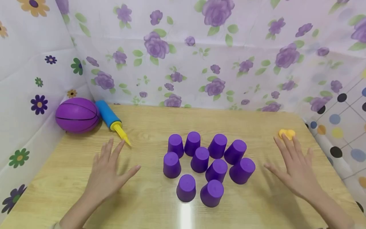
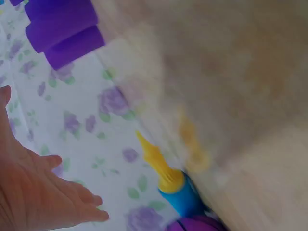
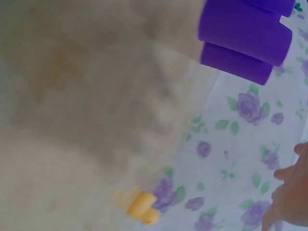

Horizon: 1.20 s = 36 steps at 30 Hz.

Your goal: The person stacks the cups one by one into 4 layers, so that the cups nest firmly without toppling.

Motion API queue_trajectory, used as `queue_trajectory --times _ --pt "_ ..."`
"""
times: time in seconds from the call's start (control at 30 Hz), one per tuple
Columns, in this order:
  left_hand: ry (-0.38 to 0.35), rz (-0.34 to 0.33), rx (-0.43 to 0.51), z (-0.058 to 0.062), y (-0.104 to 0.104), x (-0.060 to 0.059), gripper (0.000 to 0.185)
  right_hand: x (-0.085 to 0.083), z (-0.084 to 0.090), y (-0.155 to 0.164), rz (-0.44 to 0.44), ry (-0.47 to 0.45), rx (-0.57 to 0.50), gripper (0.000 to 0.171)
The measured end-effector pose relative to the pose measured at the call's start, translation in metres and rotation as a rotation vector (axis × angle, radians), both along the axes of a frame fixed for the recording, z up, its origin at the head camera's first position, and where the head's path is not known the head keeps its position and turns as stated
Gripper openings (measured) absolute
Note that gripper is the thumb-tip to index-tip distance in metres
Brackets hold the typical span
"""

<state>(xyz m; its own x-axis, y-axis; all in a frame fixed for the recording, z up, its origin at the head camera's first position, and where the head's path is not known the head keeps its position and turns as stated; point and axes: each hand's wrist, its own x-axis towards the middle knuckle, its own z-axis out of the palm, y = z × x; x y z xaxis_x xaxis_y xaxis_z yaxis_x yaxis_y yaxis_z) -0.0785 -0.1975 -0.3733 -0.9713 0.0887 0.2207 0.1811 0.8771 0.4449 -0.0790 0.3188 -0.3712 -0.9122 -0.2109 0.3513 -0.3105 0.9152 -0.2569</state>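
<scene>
A pale wood-grain table [image 1: 148, 203] is enclosed by floral plastic sheeting [image 1: 200, 63]. At its far left corner a purple rubber ball [image 1: 77, 114] lies touching a blue pump with a yellow nozzle [image 1: 112, 121]. At the centre, ten purple plastic cups [image 1: 200, 159], upside down, are clustered closely. They are judged light, stiff and somewhat slick, best gripped round the tapered wall. The left hand [image 1: 107, 171] and right hand [image 1: 295, 165] are held flat, fingers spread, holding nothing, either side of the cluster. A small yellow lump [image 1: 287, 133] lies just beyond the right fingertips.
</scene>
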Motion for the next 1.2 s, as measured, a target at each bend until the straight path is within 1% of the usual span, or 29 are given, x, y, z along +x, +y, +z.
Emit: queue_trajectory --times 0.1,0.17,0.27,0.37,0.43,0.5,0.57,0.63,0.7,0.77,0.9,0.97,1.03,1.1,1.2 --pt "-0.008 -0.051 0.08 0.011 0.017 -0.017 0.083 -0.018 0.014 -0.012 0.107 0.002 -0.025 0.085" --pt "-0.022 -0.076 0.138 0.018 0.032 -0.028 0.078 -0.03 0.022 -0.024 0.182 -0.021 -0.045 0.085" --pt "-0.054 -0.125 0.178 0.027 0.06 -0.046 0.071 -0.046 0.031 -0.042 0.257 -0.023 -0.032 0.083" --pt "-0.079 -0.192 0.182 0.033 0.086 -0.063 0.067 -0.062 0.04 -0.066 0.291 -0.022 0.009 0.076" --pt "-0.091 -0.245 0.211 0.035 0.098 -0.072 0.065 -0.073 0.045 -0.085 0.308 -0.037 0.034 0.072" --pt "-0.089 -0.294 0.249 0.036 0.106 -0.081 0.065 -0.084 0.05 -0.107 0.326 -0.1 0.039 0.07" --pt "-0.074 -0.325 0.29 0.035 0.11 -0.087 0.065 -0.094 0.053 -0.127 0.358 -0.156 0.046 0.067" --pt "-0.063 -0.341 0.315 0.034 0.111 -0.092 0.066 -0.102 0.052 -0.145 0.392 -0.209 0.066 0.062" --pt "-0.054 -0.351 0.293 0.03 0.112 -0.093 0.066 -0.106 0.049 -0.159 0.428 -0.249 0.095 0.056" --pt "-0.063 -0.363 0.257 0.028 0.109 -0.095 0.064 -0.11 0.045 -0.171 0.459 -0.282 0.128 0.052" --pt "-0.097 -0.385 0.175 0.021 0.107 -0.093 0.063 -0.111 0.039 -0.184 0.474 -0.331 0.185 0.047" --pt "-0.112 -0.384 0.17 0.018 0.106 -0.093 0.06 -0.111 0.036 -0.186 0.467 -0.339 0.194 0.046" --pt "-0.136 -0.38 0.178 0.016 0.105 -0.093 0.058 -0.111 0.033 -0.186 0.458 -0.348 0.187 0.046" --pt "-0.171 -0.367 0.204 0.015 0.105 -0.094 0.056 -0.112 0.03 -0.186 0.453 -0.363 0.165 0.045" --pt "-0.224 -0.353 0.235 0.013 0.103 -0.098 0.053 -0.113 0.025 -0.186 0.458 -0.39 0.109 0.045"
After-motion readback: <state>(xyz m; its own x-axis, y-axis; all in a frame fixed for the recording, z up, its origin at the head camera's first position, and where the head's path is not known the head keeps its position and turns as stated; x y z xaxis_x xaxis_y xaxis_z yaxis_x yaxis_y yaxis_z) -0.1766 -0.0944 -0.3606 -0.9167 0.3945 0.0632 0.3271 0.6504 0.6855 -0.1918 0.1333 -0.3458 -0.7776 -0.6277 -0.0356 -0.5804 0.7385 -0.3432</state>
